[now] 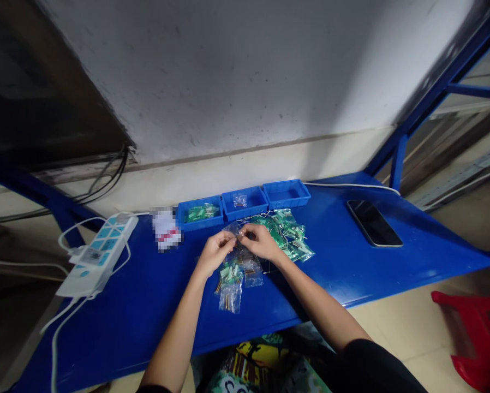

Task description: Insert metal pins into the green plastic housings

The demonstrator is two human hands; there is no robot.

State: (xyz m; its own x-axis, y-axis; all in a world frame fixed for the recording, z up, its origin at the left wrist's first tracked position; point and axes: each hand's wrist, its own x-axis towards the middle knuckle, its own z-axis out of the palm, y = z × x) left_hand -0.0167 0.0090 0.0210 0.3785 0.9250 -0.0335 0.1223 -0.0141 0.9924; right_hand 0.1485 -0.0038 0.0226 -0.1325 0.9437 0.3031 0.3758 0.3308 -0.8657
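One clear plastic bag (233, 228), thin, glossy and crinkled, held above the table between the fingertips of both hands; its contents too small to tell. Left hand (214, 251): thumb and fingers pinched together on the bag, palm turned inward, forearm rising from the near edge. Right hand (262, 241): thumb and forefinger curled into a narrow pinch at the bag's other side, knuckles up, forearm slanting in from the right, dark sleeve near the elbow. Beneath and just nearer: clear packets (251, 267) of slim, brass-coloured pieces, and beside them a packet of green and white parts (231, 272). Right of the hands: a loose heap of green-filled packets (290, 234), shiny and creased. Behind: three shallow rectangular blue trays (202, 224) in a row, the left one holding green packets, the middle one a small clear packet. Farther out: a smooth blue table (330, 267), a flat black phone (374, 222) at right, a white power strip (100, 254) with cables at left.
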